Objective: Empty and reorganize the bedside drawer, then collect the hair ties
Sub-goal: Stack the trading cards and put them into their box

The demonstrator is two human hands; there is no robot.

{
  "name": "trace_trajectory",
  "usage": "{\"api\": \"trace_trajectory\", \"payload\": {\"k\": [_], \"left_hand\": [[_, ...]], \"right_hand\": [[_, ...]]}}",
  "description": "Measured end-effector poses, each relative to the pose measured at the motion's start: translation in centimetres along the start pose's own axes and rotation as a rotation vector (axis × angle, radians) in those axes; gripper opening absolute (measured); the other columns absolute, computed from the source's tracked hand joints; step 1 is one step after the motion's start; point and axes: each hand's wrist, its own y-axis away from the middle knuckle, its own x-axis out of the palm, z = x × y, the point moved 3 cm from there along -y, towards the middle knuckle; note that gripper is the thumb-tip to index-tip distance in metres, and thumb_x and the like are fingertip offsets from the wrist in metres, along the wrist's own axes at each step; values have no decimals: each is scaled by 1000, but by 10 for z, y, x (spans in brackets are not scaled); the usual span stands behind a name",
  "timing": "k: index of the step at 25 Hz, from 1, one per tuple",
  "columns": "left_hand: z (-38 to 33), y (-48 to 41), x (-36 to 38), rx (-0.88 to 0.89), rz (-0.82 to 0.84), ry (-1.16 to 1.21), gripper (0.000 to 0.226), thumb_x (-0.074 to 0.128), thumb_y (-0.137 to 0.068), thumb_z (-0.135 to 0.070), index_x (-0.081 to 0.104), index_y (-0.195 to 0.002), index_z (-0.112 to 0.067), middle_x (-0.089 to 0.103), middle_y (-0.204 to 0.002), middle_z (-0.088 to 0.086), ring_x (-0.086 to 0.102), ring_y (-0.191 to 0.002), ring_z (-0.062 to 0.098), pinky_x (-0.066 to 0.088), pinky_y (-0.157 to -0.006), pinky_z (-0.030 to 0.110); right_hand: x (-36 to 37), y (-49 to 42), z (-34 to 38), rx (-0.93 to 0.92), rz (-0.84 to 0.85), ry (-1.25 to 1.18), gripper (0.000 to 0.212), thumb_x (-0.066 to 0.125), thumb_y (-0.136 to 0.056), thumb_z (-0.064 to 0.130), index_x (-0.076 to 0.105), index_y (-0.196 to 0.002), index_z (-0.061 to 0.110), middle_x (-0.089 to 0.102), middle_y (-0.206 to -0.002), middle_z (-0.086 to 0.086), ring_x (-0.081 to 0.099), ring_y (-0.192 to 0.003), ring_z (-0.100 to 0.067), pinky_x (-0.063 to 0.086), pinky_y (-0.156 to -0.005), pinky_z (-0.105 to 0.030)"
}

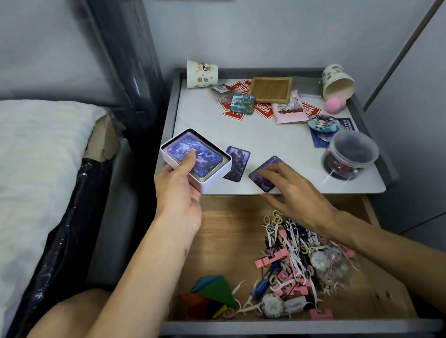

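**Loose cards going back in the box, hair ties not yet collected**

Holds the white box (167, 155) in the left hand (178, 186), just beyond the drawer's (223, 225) far left corner. Wraps the fingers under it and curls the thumb onto the top card of the stack inside. Presses the right hand's (296, 196) fingers (276, 174), spread and nearly straight, onto a loose purple card (262, 177). That card: on the surface (270, 145), just past the drawer's far edge, thumb down at that edge. Not yet pinching it. Second card (236, 164): flat on the surface just beyond the drawer, between the pressed card and the box.

Looks like the reorganizing step, with stray cards returning to the box. Next, probably: slide the pressed card out over the edge toward the drawer, get the thumb beneath, lift, and lay it flat on the stack without tipping the box. Then the same for the second card.

Hair ties (286, 248): inside the drawer, in its right half, tangled with floss picks (245, 305) and pink clips (268, 260). To be collected later, most likely, and only with patient picking apart.
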Motion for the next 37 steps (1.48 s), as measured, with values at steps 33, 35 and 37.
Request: {"api": "trace_trajectory", "payload": {"k": [33,35,37], "left_hand": [[-2,-4,0,-5,0,5,25,63,-93,-4,63,-118,-2,72,-109,15,71,-90,26,57,-90,42],[-1,-3,2,2,11,7,15,62,-93,-3,64,-107,-7,73,-102,13,71,-83,23,58,-86,39],[-1,-4,3,7,5,5,11,63,-93,-3,65,-102,-9,73,-103,14,71,-84,24,58,-87,40]], "right_hand": [[-27,-53,-26,740,195,-45,74,78,-74,55,50,-127,11,55,-128,-13,52,-113,-29,48,-86,-39],[-25,-53,-19,738,241,17,92,76,-65,69,48,-129,9,48,-130,-16,44,-122,-34,42,-93,-42],[-24,-54,-10,725,274,88,103,77,-58,74,45,-129,6,46,-130,-18,42,-122,-35,41,-95,-41]]}}
